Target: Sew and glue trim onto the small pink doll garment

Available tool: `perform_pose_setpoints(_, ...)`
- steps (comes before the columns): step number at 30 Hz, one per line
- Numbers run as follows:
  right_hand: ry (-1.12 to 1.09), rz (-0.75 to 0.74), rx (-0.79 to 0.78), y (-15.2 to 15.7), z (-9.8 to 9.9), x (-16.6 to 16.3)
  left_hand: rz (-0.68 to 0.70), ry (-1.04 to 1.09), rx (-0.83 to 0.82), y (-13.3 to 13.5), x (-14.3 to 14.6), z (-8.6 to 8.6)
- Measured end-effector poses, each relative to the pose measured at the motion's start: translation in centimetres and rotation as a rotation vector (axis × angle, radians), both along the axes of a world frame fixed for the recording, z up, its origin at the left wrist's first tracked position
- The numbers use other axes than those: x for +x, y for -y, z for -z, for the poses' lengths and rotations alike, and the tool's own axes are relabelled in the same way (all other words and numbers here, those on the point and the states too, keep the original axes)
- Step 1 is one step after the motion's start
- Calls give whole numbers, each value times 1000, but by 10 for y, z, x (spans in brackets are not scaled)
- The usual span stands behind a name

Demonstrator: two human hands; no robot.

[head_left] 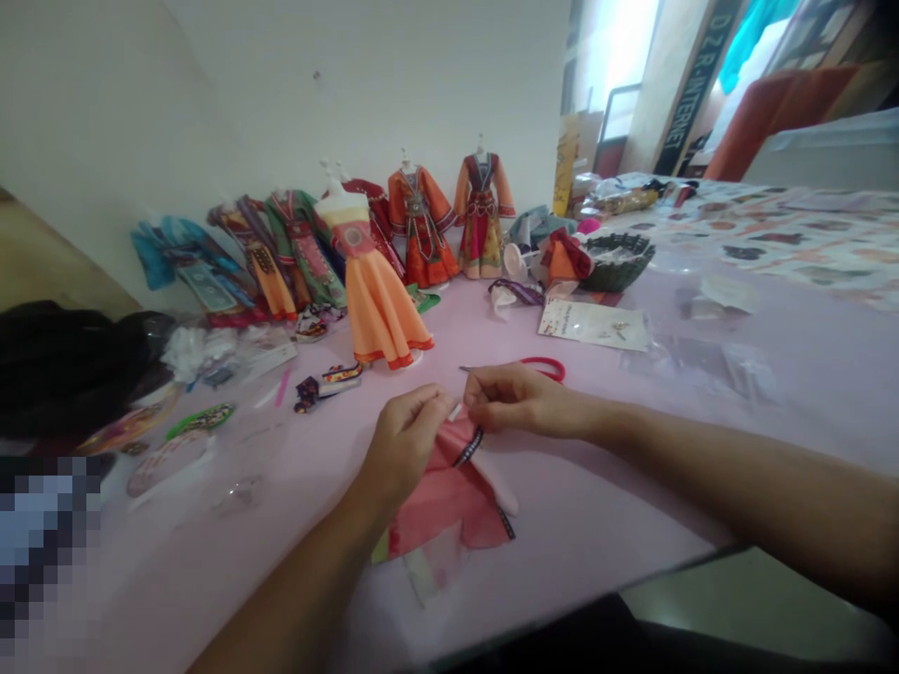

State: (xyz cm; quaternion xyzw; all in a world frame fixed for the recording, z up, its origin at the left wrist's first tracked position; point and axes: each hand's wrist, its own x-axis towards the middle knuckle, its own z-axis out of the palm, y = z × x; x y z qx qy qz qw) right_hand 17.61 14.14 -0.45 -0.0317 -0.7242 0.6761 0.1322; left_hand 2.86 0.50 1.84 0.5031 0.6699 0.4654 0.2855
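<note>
Low over the pink table, both of my hands pinch the upper edge of a small coral-pink doll garment [449, 496] with black-and-white trim. My left hand [404, 440] is closed on its left side, fingers pressed together. My right hand [523, 402] pinches the cloth close by; a small white bit shows between the two hands, too small to name. The garment's lower part lies spread on the table, with a pale piece hanging at its right. Just behind my right hand lie red-handled scissors [544, 365], partly hidden by it.
A doll-sized form in an orange dress [383, 300] stands ahead. Several dressed forms line the wall. At the right are a dark woven basket [618, 262] and a white card packet [596, 323]. Trim rolls [327, 388] and plastic bags [203, 351] lie left.
</note>
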Motion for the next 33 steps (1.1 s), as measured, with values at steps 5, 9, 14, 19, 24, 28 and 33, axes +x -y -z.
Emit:
perform_pose_setpoints(5,-10,11,39,-2,2,1,16,-49,-26,-2,0,2)
perform_pose_setpoints(9,-29,3,60,-3,3,0,14,-102,-19,-1,-1,5)
perform_pose_setpoints(14,-44,17,52,-2,1,-1,-2,-166,-14,1,-2,6)
perform_pose_setpoints(19,17,77,112,-2,0,0,24,-151,-9,0,0,6)
perform_pose_setpoints(24,62,110,167,-2,-1,1,53,-162,-66,1,2,8)
perform_pose_setpoints(28,30,128,154,-1,1,-1,50,-204,-81,1,4,8)
perform_pose_setpoints(33,17,111,100,-1,2,-2,59,-198,-84,1,5,7)
